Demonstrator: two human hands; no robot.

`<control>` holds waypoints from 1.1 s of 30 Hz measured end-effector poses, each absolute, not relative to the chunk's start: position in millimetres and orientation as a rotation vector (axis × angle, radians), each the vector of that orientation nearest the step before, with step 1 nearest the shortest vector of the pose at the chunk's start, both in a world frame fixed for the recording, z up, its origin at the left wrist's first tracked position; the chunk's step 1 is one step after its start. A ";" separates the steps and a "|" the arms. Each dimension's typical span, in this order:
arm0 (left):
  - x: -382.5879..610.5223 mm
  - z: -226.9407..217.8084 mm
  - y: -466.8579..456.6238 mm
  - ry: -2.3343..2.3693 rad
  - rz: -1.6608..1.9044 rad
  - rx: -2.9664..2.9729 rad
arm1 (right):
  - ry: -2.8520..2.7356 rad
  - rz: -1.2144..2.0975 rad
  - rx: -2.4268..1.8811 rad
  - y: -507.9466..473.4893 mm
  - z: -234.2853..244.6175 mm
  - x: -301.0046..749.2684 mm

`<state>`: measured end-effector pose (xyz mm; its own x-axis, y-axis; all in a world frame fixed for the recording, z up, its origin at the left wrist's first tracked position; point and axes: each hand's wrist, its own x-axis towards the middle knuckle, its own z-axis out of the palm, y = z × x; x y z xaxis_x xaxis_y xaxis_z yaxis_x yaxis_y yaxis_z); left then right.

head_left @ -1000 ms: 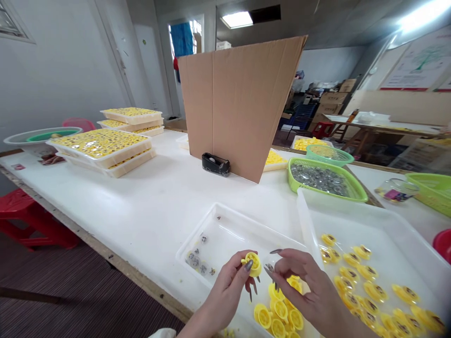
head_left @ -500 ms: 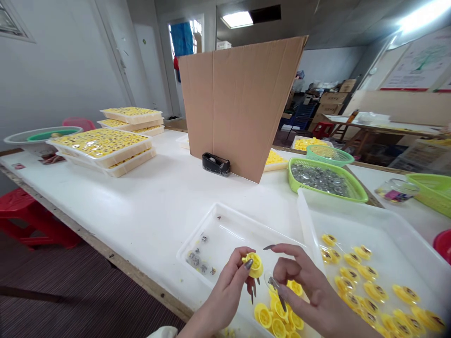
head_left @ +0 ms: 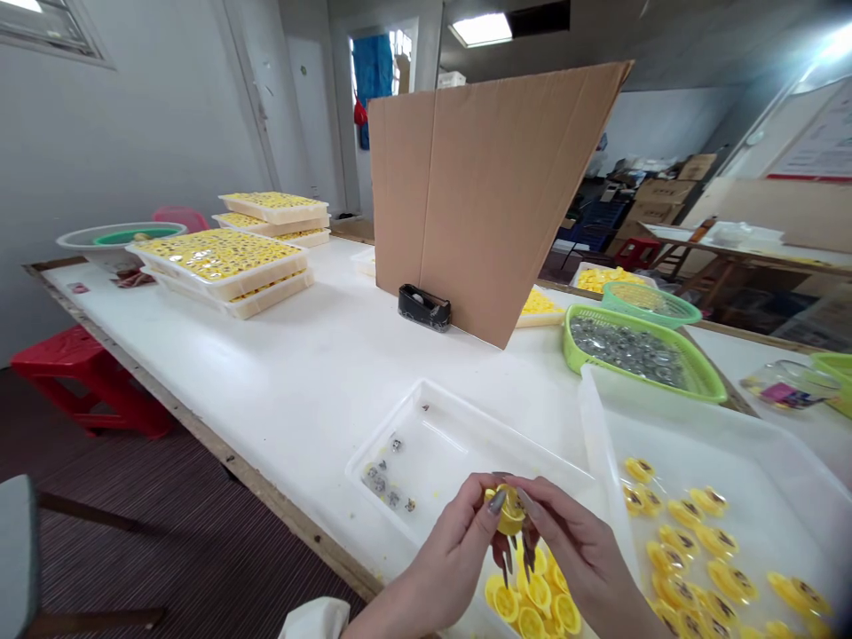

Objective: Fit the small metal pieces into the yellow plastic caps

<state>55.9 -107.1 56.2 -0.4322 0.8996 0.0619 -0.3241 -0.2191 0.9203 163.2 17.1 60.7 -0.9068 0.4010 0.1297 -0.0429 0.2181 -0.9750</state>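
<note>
**Q:** Where is the yellow plastic cap (head_left: 511, 510) held, and how do the hands stand?

**A:** It is pinched between the left hand (head_left: 459, 555) and the right hand (head_left: 572, 541), which are pressed together around it. Neither hand can be called nearer, and no long axis can be made out on the round cap.

**Q:** What is counted nearby?

**A:** 1 cap is held. About 10 yellow caps (head_left: 532, 595) are heaped below it in a clear plastic tray (head_left: 466, 414), where about 7 small metal parts (head_left: 382, 479) are also seen. About 14 capped pieces (head_left: 675, 537) are laid in a second white tray (head_left: 595, 444).
</note>
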 end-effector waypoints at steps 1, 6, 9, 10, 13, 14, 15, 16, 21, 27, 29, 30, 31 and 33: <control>56.1 56.3 -106.7 1.123 1.793 0.791 | -2.180 1.679 -0.295 17.1 61.7 163.5; 56.1 59.4 -106.6 1.100 1.835 0.797 | -2.297 1.575 -0.134 21.8 68.0 163.6; 56.3 62.5 -110.1 1.163 1.820 0.817 | -2.288 1.495 -0.188 21.1 69.8 161.9; 56.6 63.6 -112.0 1.188 1.814 0.841 | -2.277 1.468 -0.223 20.1 69.9 161.4; 58.0 66.4 -118.6 1.299 1.781 0.977 | -2.250 1.418 -0.290 17.3 68.6 161.5; 58.7 66.9 -120.2 1.357 1.759 1.044 | -2.251 1.397 -0.279 16.7 67.8 162.2; 59.6 67.1 -121.3 1.421 1.730 1.115 | -2.257 1.366 -0.251 16.3 66.9 163.3; 60.7 66.9 -121.7 1.488 1.702 1.179 | -2.265 1.325 -0.209 16.1 65.8 164.6; 66.6 64.4 -114.3 1.678 1.716 1.288 | -2.240 1.084 -0.195 13.7 58.5 169.7; 65.1 60.2 -108.2 1.649 1.822 1.096 | -2.285 0.926 -0.273 8.2 53.0 167.8; 63.1 57.0 -108.2 1.588 1.817 1.022 | -2.334 0.991 -0.253 8.8 55.9 167.4; 62.2 54.9 -108.1 1.579 1.809 0.999 | -2.367 1.056 -0.231 9.6 58.2 167.5; 61.4 52.4 -107.7 1.593 1.801 0.984 | -2.386 1.134 -0.222 10.5 60.6 167.6; 60.6 46.5 -105.9 1.653 1.792 0.958 | -2.368 1.294 -0.275 12.0 64.5 167.6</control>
<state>60.6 -105.9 46.5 -0.6173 0.7718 0.1524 0.0897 -0.1234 0.9883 167.6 12.0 64.5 -0.8898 0.3675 0.2705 -0.0291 0.5458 -0.8374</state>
